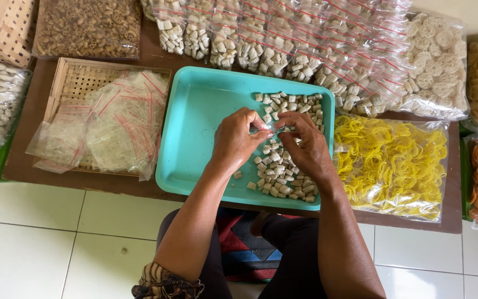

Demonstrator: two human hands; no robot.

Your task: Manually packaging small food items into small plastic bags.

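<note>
- Head view, looking down on a teal tray (195, 111) on a brown tabletop (40, 88), seated person's knees below.
- Left hand (236, 138) and right hand (305, 147) meeting over mid-tray, fingertips pinched together on something small and clear, probably a little zip bag (265, 132); too small to tell for sure.
- Both hands closed in a pinch, not flat, not open.
- Cracker pieces (283, 166) piled in right half of tray, directly under and around both hands; some just beyond the fingertips, some under the right palm.
- Left half of tray bare.
- Empty zip bags (112, 122) heaped on a woven tray (67, 75), left of the teal tray, well apart from left hand.
- Filled bags (283, 44) lined up beyond the tray's far edge.
- Yellow ring snacks (394, 160) in a big bag just beside tray, right.
- Risk, judged: pieces dropped from a pinch could miss the bag mouth and scatter over the tray.
- Risk, judged: right wrist sits low over the pile, could push pieces over the near rim onto the floor.
- Risk, judged: thin bag could slip or tear under the two-hand pull.
</note>
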